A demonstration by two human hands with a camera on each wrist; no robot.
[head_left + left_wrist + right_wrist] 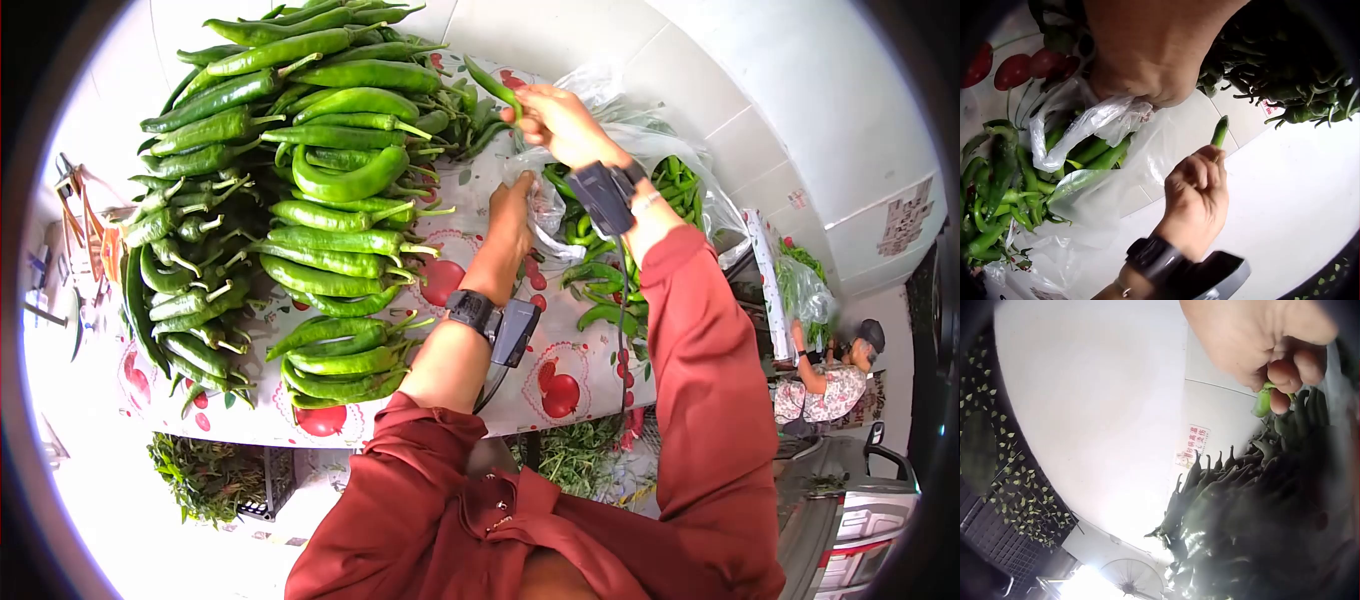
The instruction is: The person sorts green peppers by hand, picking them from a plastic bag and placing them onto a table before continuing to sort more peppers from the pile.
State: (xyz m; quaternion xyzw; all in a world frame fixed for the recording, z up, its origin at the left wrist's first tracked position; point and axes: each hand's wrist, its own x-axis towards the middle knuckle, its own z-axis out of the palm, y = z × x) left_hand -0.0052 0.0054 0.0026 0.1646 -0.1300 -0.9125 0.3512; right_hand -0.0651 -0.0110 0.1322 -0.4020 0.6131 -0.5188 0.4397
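Right hand (556,120) pinches a pepper (493,84) above the bag (640,150); left hand (512,215) grips the bag's rim, seemingly holding it open. A slack rim could send the pepper onto the table (480,390).

Market stall — stacked green peppers (300,170), patterned tablecloth (560,385), plastic bag (690,190)

1. We note the peppers (330,185) – smooth, glossy skin.
2. We note the bag (1094,122) – thin clear plastic film, crinkled and shiny.
3. We note the table cover (560,385) as smooth printed sheet; the sleeve (715,400) as matt cloth.
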